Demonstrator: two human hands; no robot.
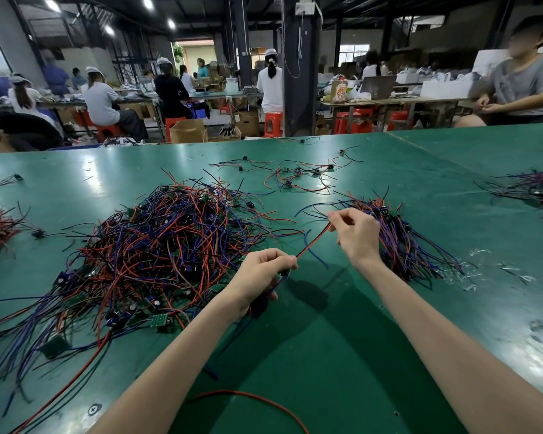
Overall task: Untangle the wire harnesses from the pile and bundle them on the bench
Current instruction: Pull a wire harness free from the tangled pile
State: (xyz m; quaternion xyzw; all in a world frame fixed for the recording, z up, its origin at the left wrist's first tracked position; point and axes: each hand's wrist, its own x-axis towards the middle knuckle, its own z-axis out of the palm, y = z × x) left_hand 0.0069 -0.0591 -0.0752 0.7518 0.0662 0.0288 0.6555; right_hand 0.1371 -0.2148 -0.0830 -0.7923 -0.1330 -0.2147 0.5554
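Bare left forearm (176, 355) and right forearm (436, 333) reach forward from the lower edge. Lower and nearer, left grip (261, 274), fingers curled, pinching a red wire (314, 241) at its near end. Farther out and higher, right grip (358, 234), thumb and forefinger pinching the same wire.

The left hand (261, 270) curls over the near end of the red wire (314, 241), so where it pinches is hidden inside the fingers. The dark part (259, 305) hanging just below those fingers is too blurred to name. Behind the right hand (358, 236) fingers, the bundle (402, 249) is partly covered. Far left of the left fingers, wires of the pile (157, 245) run off the picture's edge.
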